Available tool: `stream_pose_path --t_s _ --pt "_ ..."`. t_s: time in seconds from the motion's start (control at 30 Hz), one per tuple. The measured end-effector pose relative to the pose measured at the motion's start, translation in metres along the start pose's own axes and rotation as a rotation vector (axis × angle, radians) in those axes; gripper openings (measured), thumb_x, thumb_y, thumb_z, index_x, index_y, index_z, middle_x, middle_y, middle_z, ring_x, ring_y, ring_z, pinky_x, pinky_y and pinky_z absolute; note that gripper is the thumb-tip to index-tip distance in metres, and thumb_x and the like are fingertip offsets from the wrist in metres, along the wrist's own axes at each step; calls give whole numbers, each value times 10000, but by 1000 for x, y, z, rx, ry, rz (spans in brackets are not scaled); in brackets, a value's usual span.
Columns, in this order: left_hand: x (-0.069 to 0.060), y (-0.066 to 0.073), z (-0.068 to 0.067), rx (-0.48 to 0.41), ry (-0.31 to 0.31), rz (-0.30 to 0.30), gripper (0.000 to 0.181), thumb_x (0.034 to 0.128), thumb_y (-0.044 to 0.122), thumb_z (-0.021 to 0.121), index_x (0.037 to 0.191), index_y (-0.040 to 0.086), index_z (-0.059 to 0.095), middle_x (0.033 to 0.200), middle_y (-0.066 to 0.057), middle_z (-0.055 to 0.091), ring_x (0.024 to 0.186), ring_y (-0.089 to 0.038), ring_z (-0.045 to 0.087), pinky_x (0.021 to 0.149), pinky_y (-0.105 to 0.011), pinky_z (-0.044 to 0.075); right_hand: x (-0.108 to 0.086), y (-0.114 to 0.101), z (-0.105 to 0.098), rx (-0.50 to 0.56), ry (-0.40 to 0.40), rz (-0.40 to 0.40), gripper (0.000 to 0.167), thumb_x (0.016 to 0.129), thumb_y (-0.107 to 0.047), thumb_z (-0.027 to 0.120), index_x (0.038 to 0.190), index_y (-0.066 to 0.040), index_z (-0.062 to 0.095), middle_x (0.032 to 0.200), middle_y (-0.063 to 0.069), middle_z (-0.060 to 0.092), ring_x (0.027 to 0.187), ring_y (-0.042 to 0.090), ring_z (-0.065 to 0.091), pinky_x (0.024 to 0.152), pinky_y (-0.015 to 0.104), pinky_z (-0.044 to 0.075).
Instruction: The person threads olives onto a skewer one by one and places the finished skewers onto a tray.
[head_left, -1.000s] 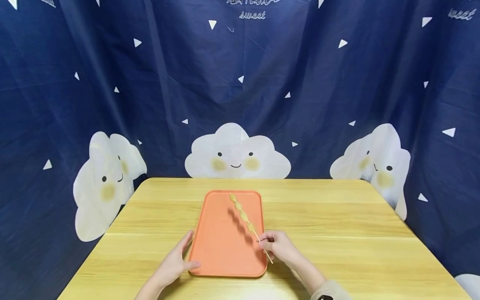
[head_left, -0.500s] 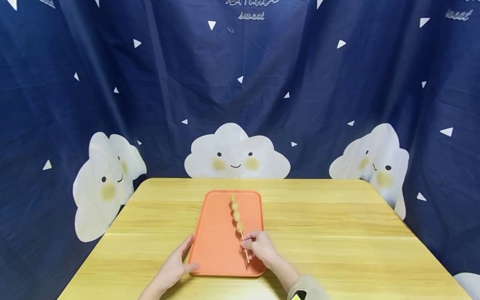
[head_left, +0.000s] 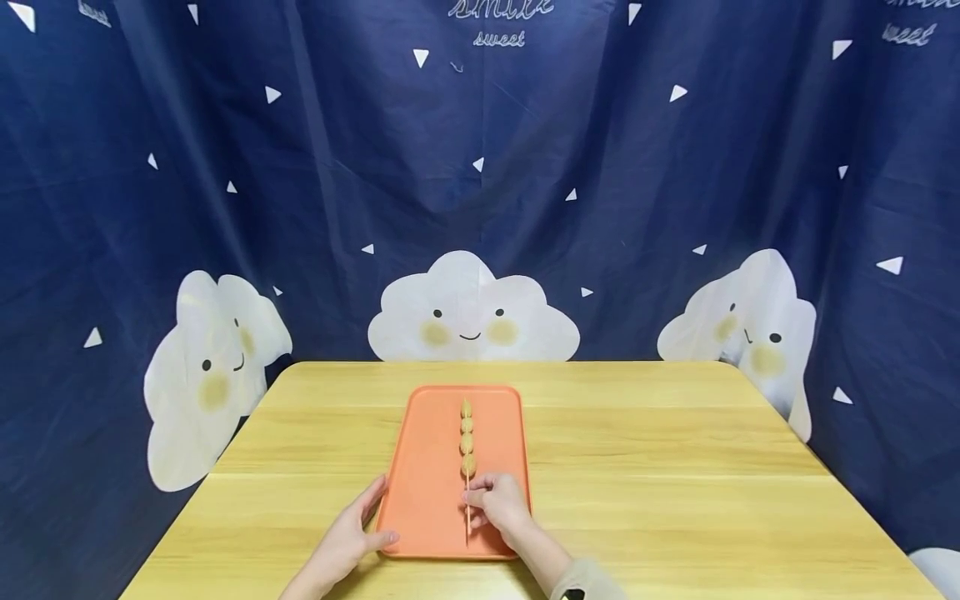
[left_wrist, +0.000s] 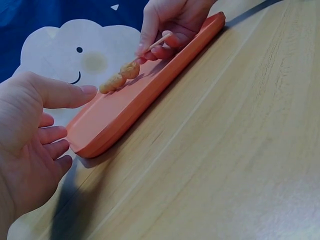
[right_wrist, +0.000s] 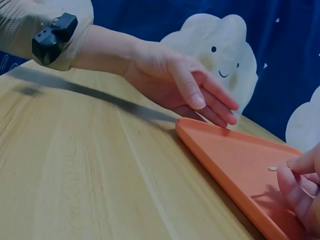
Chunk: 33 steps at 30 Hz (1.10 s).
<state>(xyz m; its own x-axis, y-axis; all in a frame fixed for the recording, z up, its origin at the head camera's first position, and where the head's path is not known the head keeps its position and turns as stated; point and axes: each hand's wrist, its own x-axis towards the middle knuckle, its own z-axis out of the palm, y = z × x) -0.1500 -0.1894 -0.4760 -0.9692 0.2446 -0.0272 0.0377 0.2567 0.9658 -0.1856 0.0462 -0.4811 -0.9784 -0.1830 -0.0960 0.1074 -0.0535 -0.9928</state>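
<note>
An orange tray (head_left: 423,475) lies lengthwise on the table. Over its middle, a skewer (head_left: 467,443) with several tan balls threaded on it points straight away from me. My right hand (head_left: 502,502) pinches the bare stick between thumb and fingers, below the lowest ball. In the right wrist view the stick's end (right_wrist: 272,169) stands a little above the tray, its shadow apart from it. At the tray's left near corner is my left hand (head_left: 345,533), thumb over the rim and fingers stretched along the outer side. Only some of the balls (left_wrist: 116,82) show in the left wrist view.
The wooden table (head_left: 637,483) extends on both sides of the tray. A dark blue curtain (head_left: 322,208) with white clouds and triangles hangs behind and around it. A black device (right_wrist: 54,39) sits on the left wrist over the sleeve.
My right hand has carried the skewer left over the tray and lowered it. The skewer has turned from slanted to lined up with the tray's length. My left hand stays at the corner.
</note>
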Motion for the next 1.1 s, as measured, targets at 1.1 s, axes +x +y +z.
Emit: stream_pose_path --t_s 1.1 --pt "-1 1 3 -26 129 20 686 805 32 678 1374 -104 321 1400 -264 353 1303 -393 299 1062 -443 237 4 0 2 -2 -90 72 184 874 -22 570 982 128 567 656 48 611 504 96 568 431 190 484"
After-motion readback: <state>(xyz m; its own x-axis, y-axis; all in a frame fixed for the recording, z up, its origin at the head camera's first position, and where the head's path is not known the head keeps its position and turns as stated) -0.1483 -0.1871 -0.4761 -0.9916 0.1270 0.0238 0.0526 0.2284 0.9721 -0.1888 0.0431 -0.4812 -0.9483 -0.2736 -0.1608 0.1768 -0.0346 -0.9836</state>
